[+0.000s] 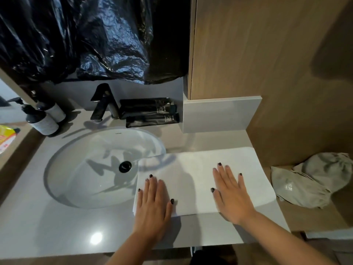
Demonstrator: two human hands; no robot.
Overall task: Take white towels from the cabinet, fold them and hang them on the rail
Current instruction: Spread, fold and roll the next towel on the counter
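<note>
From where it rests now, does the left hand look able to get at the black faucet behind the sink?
Probably yes. The left hand lies flat on the white towel, holding nothing, and only the open sink basin lies between it and the faucet; nothing stands in that path.

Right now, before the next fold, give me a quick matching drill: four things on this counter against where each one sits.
Things:
1. towel
2. tap
3. pump bottles
4. grey cloth

Places:
A. behind the sink
B. far right, off the counter edge
C. flat under the left hand and right hand
D. back left corner

Pairs: 1-C, 2-A, 3-D, 4-B
</note>
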